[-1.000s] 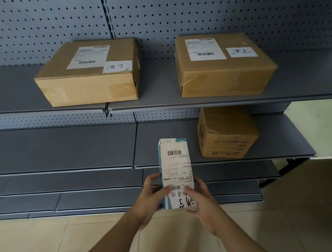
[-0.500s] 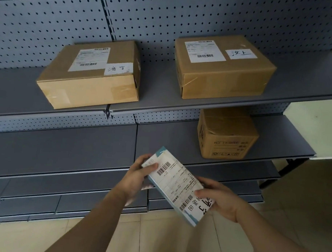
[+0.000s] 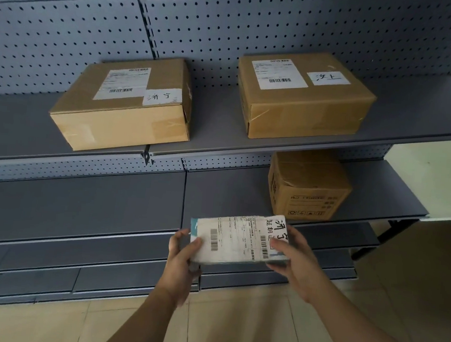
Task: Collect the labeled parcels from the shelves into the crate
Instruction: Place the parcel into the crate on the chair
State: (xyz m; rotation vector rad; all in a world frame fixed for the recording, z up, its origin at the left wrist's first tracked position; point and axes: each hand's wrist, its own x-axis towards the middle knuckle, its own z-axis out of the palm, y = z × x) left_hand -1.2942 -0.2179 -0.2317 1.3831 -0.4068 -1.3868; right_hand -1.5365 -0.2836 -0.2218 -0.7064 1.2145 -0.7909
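A small white and teal parcel (image 3: pixel 236 239) with barcodes and a handwritten label lies sideways in front of the lower shelves. My left hand (image 3: pixel 182 254) grips its left end and my right hand (image 3: pixel 293 259) grips its right end. On the upper shelf (image 3: pixel 216 140) sit two brown labeled boxes, one on the left (image 3: pixel 124 109) and one on the right (image 3: pixel 303 98). A smaller brown carton (image 3: pixel 308 185) stands on the shelf below, at the right. No crate is in view.
Grey pegboard (image 3: pixel 230 22) backs the shelving. Lower grey shelves (image 3: pixel 81 208) step out toward me. Beige tiled floor (image 3: pixel 45 324) lies below, and a pale surface on dark legs (image 3: pixel 434 182) stands to the right of the shelving.
The parcel has turned from upright to lying sideways between my hands. My left hand moved to its left end and my right hand to its right end.
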